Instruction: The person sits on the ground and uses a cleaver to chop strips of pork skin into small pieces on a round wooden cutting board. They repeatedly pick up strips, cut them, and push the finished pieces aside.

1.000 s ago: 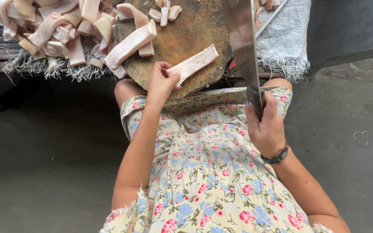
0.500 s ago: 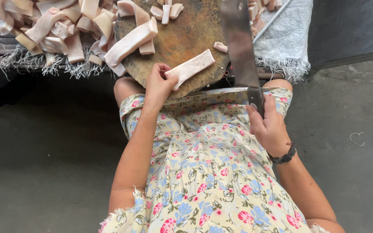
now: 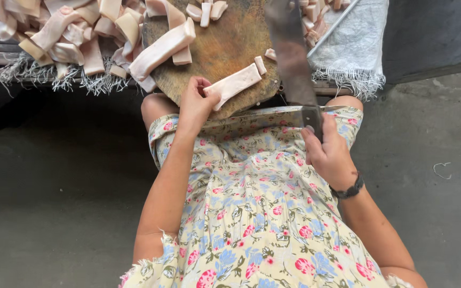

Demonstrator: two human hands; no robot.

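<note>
My left hand (image 3: 195, 104) grips the near end of a long pale strip of fatty meat (image 3: 234, 84) that lies on a round brown wooden chopping block (image 3: 225, 45). A small cut piece (image 3: 261, 65) lies just past the strip's far end. My right hand (image 3: 327, 152) holds the handle of a big cleaver (image 3: 290, 50), whose broad blade stands over the right side of the block, to the right of the strip. A dark wristband (image 3: 349, 189) is on my right wrist. My lap is covered by a flowered dress.
A heap of uncut pale meat strips (image 3: 70, 32) lies to the left of the block on a fringed mat. Small cut pieces (image 3: 205, 10) sit at the block's far edge. A grey cloth (image 3: 350, 42) lies at the right. Grey concrete floor (image 3: 54, 202) lies on both sides.
A small piece now lies cut off at the strip's far end. The cleaver has shifted slightly, and my left hand still holds the strip.
</note>
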